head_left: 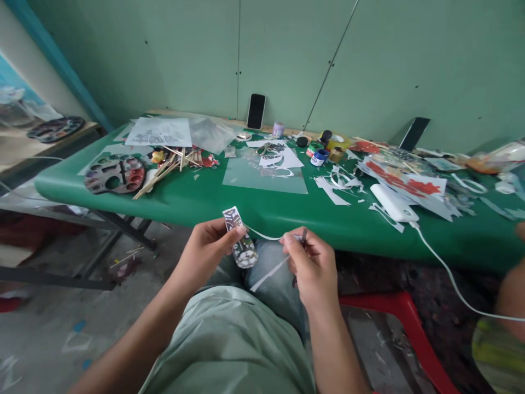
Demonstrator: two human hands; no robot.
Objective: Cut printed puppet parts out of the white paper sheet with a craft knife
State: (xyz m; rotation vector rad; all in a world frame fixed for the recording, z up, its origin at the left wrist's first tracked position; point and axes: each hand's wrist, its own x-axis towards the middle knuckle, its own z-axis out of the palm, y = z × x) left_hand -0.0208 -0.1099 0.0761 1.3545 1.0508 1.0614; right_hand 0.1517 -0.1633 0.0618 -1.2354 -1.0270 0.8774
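Note:
My left hand (219,241) pinches a narrow patterned piece (246,254) with a rounded lower end, held over my lap. A thin white strip (262,236) runs from the top of that piece across to my right hand (307,254). The fingers of my right hand are closed on the strip, and a loose length of it hangs down to the left. Something dark also shows between the right fingers, too small to make out. Both hands are in front of the green table (197,210), just off its near edge.
On the table lie a paint palette (115,174), wooden sticks (164,172), a clear sheet (266,175), paint jars (319,157), paper scraps (332,191) and a white device (392,203) with a cable. Two phones lean behind. Another person's arm (512,290) is at right, near a red chair (414,328).

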